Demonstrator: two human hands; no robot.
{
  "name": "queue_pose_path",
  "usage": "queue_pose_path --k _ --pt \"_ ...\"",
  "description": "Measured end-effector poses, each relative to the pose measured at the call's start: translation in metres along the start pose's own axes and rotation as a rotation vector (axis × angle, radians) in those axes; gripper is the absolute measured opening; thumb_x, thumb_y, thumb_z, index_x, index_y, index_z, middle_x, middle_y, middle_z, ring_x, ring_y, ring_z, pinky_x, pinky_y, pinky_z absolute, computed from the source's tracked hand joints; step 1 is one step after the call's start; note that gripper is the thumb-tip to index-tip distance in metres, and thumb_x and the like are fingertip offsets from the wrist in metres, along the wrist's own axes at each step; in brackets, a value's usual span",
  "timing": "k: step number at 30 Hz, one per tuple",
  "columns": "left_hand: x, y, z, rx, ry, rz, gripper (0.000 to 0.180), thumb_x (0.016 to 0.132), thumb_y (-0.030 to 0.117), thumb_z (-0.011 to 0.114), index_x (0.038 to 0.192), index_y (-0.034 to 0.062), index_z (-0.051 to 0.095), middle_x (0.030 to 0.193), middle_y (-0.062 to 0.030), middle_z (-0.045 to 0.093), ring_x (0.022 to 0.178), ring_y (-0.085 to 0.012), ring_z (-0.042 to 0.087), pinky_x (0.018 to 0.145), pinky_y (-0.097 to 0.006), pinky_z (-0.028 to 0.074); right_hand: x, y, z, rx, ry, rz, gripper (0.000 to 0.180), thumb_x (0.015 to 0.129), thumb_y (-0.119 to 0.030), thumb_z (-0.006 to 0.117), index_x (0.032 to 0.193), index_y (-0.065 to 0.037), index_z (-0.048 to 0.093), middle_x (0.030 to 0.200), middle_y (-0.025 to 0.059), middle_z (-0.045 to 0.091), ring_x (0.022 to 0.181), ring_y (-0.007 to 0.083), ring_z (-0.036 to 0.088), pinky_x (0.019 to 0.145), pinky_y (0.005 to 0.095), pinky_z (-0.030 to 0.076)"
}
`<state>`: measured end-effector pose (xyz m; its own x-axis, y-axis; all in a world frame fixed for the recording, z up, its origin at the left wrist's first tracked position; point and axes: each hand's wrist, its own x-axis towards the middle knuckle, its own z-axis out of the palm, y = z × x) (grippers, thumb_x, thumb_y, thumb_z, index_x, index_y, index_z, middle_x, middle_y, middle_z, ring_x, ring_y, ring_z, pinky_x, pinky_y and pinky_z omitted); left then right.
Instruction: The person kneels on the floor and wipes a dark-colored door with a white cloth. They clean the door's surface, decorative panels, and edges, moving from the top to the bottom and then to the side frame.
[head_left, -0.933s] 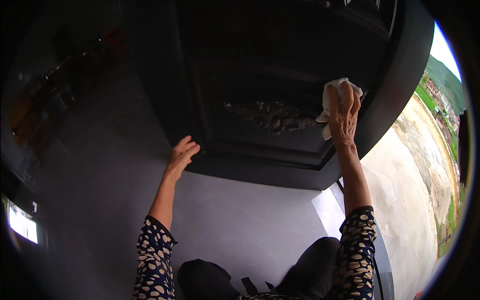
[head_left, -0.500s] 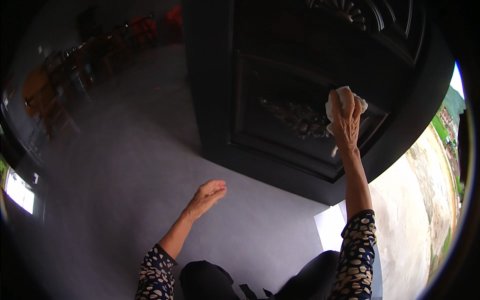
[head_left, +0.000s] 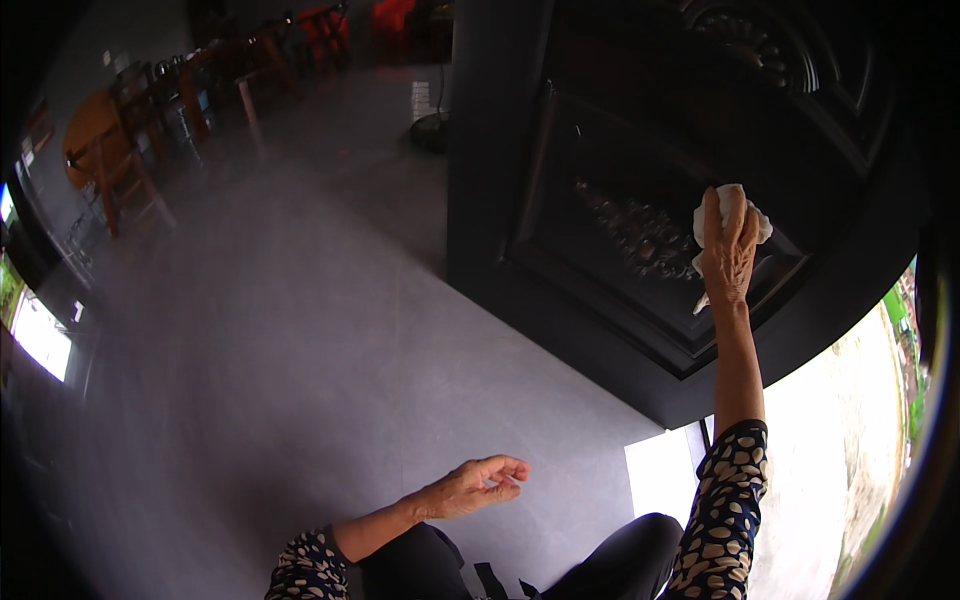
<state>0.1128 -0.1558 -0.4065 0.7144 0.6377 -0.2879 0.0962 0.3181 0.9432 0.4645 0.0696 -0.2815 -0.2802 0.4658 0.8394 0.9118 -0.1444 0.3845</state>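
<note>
My right hand (head_left: 728, 262) presses a bunched white cloth (head_left: 735, 210) against the dark carved door (head_left: 620, 150); my left hand (head_left: 478, 486) hangs loosely curled, empty.

White cloth (head_left: 733, 215) vs black carved door (head_left: 640, 160). Sleeves (head_left: 725, 500) dark blue w/ cream spots; trousers (head_left: 620, 560) black. Floor (head_left: 300, 340) plain grey, chairs (head_left: 325, 25) red.

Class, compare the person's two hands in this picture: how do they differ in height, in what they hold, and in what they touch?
The right hand is raised high on an outstretched arm; the left hand hangs low near the body. The right hand presses a crumpled white cloth against the dark carved door panel; the left hand holds nothing, fingers loosely curled. The right hand touches the door through the cloth; the left hand touches nothing, above the grey floor. Both arms wear the same spotted sleeves.
</note>
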Motion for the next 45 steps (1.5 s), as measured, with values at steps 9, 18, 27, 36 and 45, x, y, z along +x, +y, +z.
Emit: queue_pose_path --k 9,18,27,36,45 --pt "-0.024 -0.002 0.014 -0.012 -0.039 -0.079 0.042 0.091 0.025 0.056 0.127 0.0066 0.045 0.12 -0.0065 0.052 0.109 -0.0164 0.049 0.094 -0.033 0.041 -0.004 0.009 -0.002 0.054 -0.109 -0.027 0.068 0.059 0.006 0.07 0.121 -0.017 0.051 0.134 0.0058 0.03 0.118 0.0303 0.04 0.093 0.0438 0.047" --pt "0.0 -0.009 -0.021 -0.065 -0.011 -0.077 0.043 0.089 0.028 0.058 0.124 0.0062 0.047 0.117 -0.0079 0.055 0.105 -0.0173 0.052 0.089 -0.032 0.044 -0.054 0.047 0.012 -0.018 -0.292 -0.097 0.043 0.072 -0.008 0.061 0.111 -0.024 0.058 0.13 0.0025 0.039 0.116 0.0243 0.043 0.075 0.0352 0.048" --pt "0.048 -0.039 -0.023 0.012 -0.041 -0.178 0.044 0.087 0.032 0.059 0.122 0.0059 0.049 0.116 -0.0084 0.056 0.106 -0.0197 0.054 0.088 -0.036 0.045 -0.109 0.082 0.019 0.044 -0.191 -0.199 0.04 0.066 -0.003 0.065 0.103 -0.018 0.06 0.128 0.0067 0.042 0.11 0.0284 0.05 0.074 0.0364 0.05" --pt "0.033 -0.025 -0.01 0.16 -0.057 -0.123 0.039 0.089 0.024 0.058 0.123 0.0079 0.048 0.119 -0.0069 0.054 0.106 -0.0178 0.053 0.09 -0.033 0.045 -0.08 0.046 0.026 0.084 -0.232 -0.174 0.025 0.069 -0.011 0.061 0.094 -0.012 0.062 0.114 0.0064 0.047 0.105 0.0271 0.048 0.076 0.0351 0.047" --pt "-0.021 -0.04 0.042 0.696 0.186 0.089 0.04 0.086 0.031 0.061 0.118 0.0099 0.052 0.114 -0.0079 0.056 0.102 -0.0229 0.057 0.09 -0.035 0.046 -0.09 0.041 0.029 -0.076 -0.279 -0.169 0.032 0.072 -0.011 0.065 0.103 -0.013 0.059 0.12 0.0073 0.042 0.112 0.0274 0.042 0.08 0.0362 0.047"
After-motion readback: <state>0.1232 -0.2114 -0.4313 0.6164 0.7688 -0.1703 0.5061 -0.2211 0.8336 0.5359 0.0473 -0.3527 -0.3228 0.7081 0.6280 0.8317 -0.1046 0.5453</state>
